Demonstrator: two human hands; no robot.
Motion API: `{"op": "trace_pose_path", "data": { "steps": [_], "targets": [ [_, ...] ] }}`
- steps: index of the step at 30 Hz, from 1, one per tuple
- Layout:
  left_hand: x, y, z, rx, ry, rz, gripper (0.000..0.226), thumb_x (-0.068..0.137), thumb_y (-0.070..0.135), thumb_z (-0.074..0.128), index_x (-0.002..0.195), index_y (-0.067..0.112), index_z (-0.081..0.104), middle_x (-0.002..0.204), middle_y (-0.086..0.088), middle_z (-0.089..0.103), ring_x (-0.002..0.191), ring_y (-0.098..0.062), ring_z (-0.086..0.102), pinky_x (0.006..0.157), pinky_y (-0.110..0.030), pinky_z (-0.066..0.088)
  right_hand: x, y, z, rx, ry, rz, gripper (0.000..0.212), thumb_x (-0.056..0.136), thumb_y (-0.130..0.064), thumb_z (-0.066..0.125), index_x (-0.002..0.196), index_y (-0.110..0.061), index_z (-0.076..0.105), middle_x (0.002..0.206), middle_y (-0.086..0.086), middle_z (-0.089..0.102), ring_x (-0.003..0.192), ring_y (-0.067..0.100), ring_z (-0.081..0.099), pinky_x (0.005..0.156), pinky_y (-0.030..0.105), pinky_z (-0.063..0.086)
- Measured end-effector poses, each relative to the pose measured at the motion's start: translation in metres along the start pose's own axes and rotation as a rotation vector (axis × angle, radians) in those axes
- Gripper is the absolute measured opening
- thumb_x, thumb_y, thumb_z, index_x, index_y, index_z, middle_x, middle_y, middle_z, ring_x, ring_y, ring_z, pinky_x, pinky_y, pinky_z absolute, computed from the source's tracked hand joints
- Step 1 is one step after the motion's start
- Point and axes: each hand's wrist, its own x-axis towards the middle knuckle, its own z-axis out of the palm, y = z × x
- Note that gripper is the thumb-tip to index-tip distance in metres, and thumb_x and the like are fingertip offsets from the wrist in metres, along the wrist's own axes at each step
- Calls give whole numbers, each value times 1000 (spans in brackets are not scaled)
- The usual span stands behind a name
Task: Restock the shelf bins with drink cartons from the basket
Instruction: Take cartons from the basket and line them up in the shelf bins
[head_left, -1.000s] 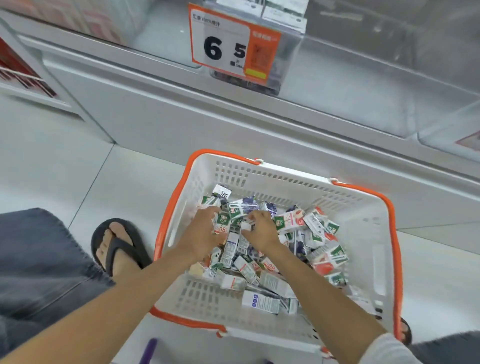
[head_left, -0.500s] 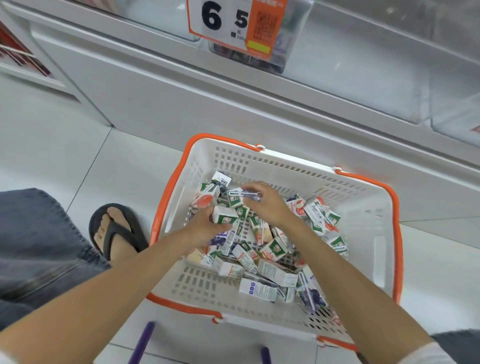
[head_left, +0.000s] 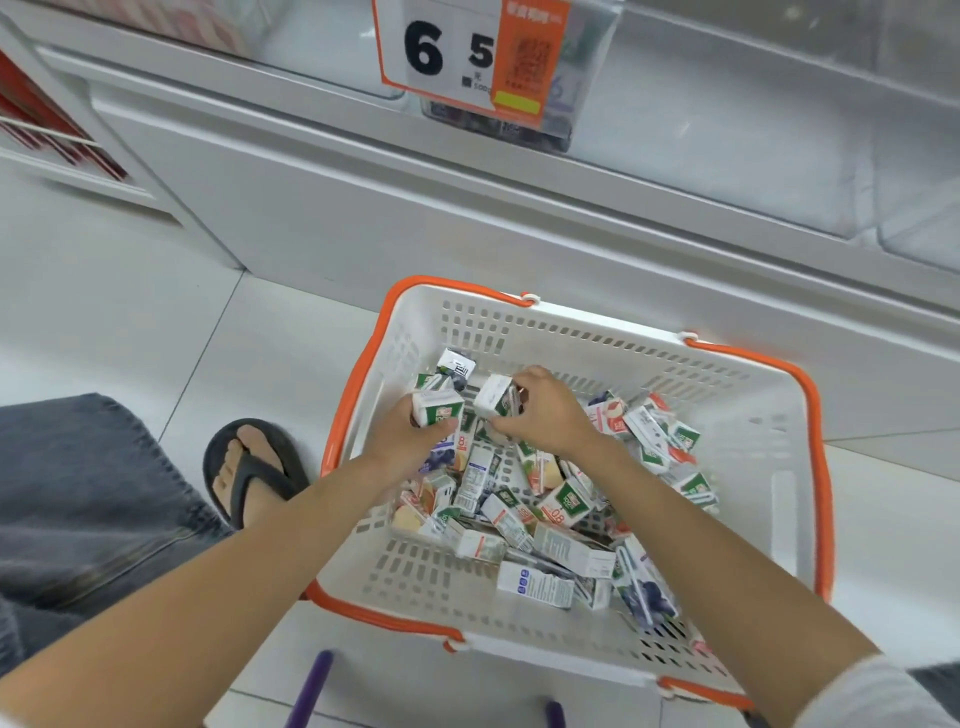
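**A:** Where are the drinks?

**B:** Heaped loose in the white perforated plastic basket with orange handles (head_left: 758, 395). It stands on the pale tiled floor (head_left: 156, 332), just before the white shelf base (head_left: 415, 218). The pile of small drink cartons (head_left: 550, 514) lies every way up: green, white, red and dark blue.

**A:** And the hands?

**B:** Both are at the far end of the pile. The left hand (head_left: 410, 441) has its fingers curled round 1 green-and-white carton (head_left: 439, 410). The right hand (head_left: 545, 415) pinches 1 white-topped carton (head_left: 491, 397) just beside it.

**A:** The shelf?

**B:** A clear plastic shelf bin (head_left: 561, 124) sits above, behind an orange-and-white price card (head_left: 467, 52) reading 6 and 5. Its contents are too blurred to tell.

**A:** Anything else?

**B:** A foot in a black flip-flop (head_left: 254, 473) is left of the basket, beside a grey denim leg (head_left: 78, 493).
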Motion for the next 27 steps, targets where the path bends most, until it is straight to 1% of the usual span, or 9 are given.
{"op": "trace_pose_path", "data": {
  "steps": [4,7,9,13,15,18,20,24,27],
  "targets": [
    [-13,31,6,-78,3,36,33,93,19,62,125,19,53,117,-5,66,104,-24,65,89,-47,54,-29,-30,-49,285,72,34,35,74,-47,74,89,-17,62,79,-6,66,69,12,61,62,28,48],
    [-31,62,10,-239,-141,40,40,88,0,51,124,17,51,101,-2,68,79,-15,66,73,-34,52,-46,-58,-79,389,95,22,26,73,-45,78,76,-26,61,55,-16,64,45,-2,55,45,12,37],
    [-46,83,11,-217,-246,103,51,76,-13,47,117,17,52,87,-5,66,72,-17,62,70,-33,49,-54,-76,-99,410,128,10,30,70,-46,82,77,-23,64,62,-7,70,50,7,62,46,25,46],
    [-83,116,11,-60,-280,278,51,72,-6,74,107,21,50,92,-8,69,75,-17,68,65,-33,56,-73,-104,-137,446,106,-16,44,69,-39,86,91,-7,66,85,15,73,72,31,70,71,47,57],
    [-99,135,7,0,-248,352,56,69,-3,79,111,23,50,96,-7,68,71,-14,64,57,-28,53,-84,-112,-155,440,62,-26,53,71,-35,85,110,-8,60,95,10,71,72,21,70,73,44,58],
    [-120,168,-2,17,-258,402,78,67,-6,79,128,22,40,111,-13,65,89,-29,67,79,-45,56,-98,-124,-185,395,-2,-67,82,77,-31,80,145,-26,33,125,-7,56,98,2,58,81,21,50],
    [-134,192,-5,51,-316,444,87,68,-10,77,136,22,33,118,-17,63,105,-36,65,89,-53,51,-105,-135,-209,499,-34,-108,97,79,-17,79,152,-32,18,131,-9,46,109,0,56,84,14,48],
    [-150,239,-9,131,-289,623,96,67,-6,80,142,25,29,134,-10,50,119,-24,55,95,-42,52,-114,-164,-257,430,109,-245,51,72,-5,82,118,-17,62,107,14,69,85,7,64,75,24,53],
    [-150,271,-21,107,-148,842,104,64,11,89,146,35,28,135,-2,44,121,-15,50,86,-19,48,-113,-174,-290,474,356,-281,47,69,-9,85,112,-12,65,97,10,72,79,9,63,70,29,54]
  ]
}}
